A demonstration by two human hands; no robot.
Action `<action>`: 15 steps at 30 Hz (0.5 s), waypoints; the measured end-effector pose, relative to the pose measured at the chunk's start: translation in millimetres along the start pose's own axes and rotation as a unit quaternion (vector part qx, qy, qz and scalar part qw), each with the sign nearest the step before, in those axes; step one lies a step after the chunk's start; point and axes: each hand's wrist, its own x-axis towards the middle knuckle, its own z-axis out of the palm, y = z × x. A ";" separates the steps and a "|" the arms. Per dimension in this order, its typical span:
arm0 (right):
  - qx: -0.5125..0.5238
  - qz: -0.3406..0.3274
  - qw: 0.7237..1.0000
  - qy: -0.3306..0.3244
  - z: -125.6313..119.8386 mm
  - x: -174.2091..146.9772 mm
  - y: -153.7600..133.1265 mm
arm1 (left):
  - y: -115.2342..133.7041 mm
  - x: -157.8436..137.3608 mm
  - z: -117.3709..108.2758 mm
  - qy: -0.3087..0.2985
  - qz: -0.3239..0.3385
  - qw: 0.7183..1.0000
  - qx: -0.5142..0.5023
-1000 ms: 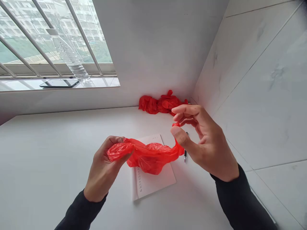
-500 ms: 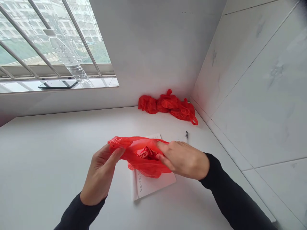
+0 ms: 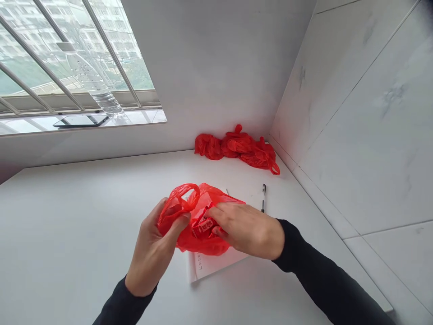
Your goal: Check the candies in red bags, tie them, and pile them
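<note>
A thin red plastic bag [image 3: 203, 248] is held over a notepad with its mouth open. My left hand [image 3: 155, 246] is closed on the bag's left side, just under a looped handle. Inside the bag lie several small red wrapped packets [image 3: 204, 226] with pale printed characters. My right hand [image 3: 248, 228] reaches into the mouth from the right, its fingers curled at the packets and gripping at one of them. The far fingertips are partly hidden among the red wrappers.
Under the bag lies a white notepad [image 3: 216, 266] with handwritten figures. A black pen [image 3: 264, 196] is to its right. Crumpled red plastic bags [image 3: 237, 148] rest against the back wall. On the windowsill are a water bottle [image 3: 98, 85] and a dark flat tablet-like device [image 3: 81, 120].
My right hand has moved left and deeper into the bag, onto the packets. My left hand has shifted slightly right, and the bag's looped handle now stands up beside it.
</note>
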 end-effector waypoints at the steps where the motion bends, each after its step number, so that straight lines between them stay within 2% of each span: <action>1: -0.002 -0.014 1.000 -0.002 6.6 4.8 0.6 | -2.4 0.5 -1.0 -0.001 -0.002 1.000 -0.013; 4: -0.029 -0.013 0.999 -0.032 27.5 20.1 2.8 | -4.6 2.6 -3.7 -0.015 -0.025 0.997 -0.074; 8: -0.054 0.017 0.998 -0.024 43.8 29.2 8.3 | -1.0 8.4 -8.3 -0.042 -0.134 0.972 -0.190; 11: -0.061 0.027 0.998 -0.018 42.1 26.7 12.9 | 1.8 11.9 -11.4 -0.027 -0.179 0.954 -0.238; 15: -0.061 0.036 0.997 -0.014 30.6 20.9 16.5 | 4.5 11.5 -10.7 -0.060 -0.162 0.964 -0.202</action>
